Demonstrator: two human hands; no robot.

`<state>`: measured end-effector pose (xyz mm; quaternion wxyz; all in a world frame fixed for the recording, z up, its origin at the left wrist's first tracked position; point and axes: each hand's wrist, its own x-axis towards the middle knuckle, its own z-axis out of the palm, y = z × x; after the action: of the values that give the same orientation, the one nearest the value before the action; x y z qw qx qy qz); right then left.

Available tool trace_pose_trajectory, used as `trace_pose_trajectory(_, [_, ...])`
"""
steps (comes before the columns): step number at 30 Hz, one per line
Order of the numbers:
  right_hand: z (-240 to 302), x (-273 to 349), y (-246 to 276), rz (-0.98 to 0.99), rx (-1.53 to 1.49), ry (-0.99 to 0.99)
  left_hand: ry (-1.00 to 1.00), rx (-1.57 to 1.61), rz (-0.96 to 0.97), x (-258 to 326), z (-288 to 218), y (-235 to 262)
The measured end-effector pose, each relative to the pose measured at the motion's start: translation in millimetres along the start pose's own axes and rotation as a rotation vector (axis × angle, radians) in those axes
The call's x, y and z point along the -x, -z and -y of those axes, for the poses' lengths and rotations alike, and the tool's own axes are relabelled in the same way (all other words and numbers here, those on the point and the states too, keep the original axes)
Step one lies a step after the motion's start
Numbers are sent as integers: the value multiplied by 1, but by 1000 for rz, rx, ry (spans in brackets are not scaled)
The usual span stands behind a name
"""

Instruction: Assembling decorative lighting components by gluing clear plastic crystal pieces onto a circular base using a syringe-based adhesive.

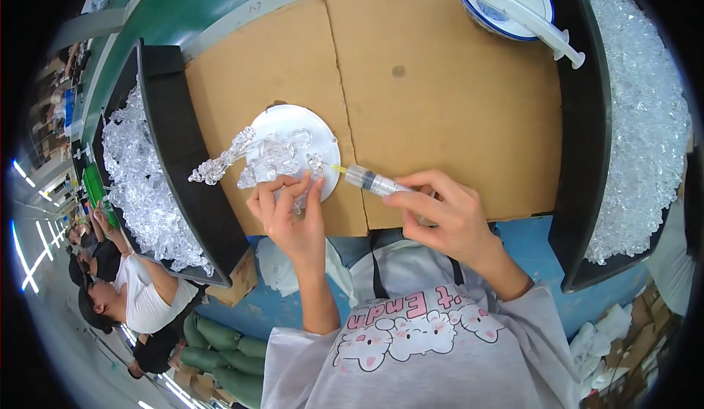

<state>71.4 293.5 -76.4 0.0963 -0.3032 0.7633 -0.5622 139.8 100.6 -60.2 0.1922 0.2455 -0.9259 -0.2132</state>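
My right hand grips a clear syringe with a yellow needle hub, its needle pointing left. The needle tip is close to a small clear plastic piece, which my left hand pinches between thumb and fingers above the rim of a white round plate. Whether the tip touches the piece is too fine to tell. Several clear, knobbly plastic pieces are heaped on the plate. A longer one sticks out past its left edge onto the cardboard.
Brown cardboard covers the table. A black bin of clear pieces stands left, another black bin right. At the back right, a second syringe lies across a blue-rimmed white bowl. A co-worker sits at the left.
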Motion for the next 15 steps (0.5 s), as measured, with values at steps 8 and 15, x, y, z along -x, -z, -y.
trace_pose_trajectory(8, [-1,-1,-2,-31,36,-18,-7,-21,5,0,2,0])
trace_pose_trajectory(15, [-1,0,-5,-44,48,-22,-35,-44,8,1,3,1])
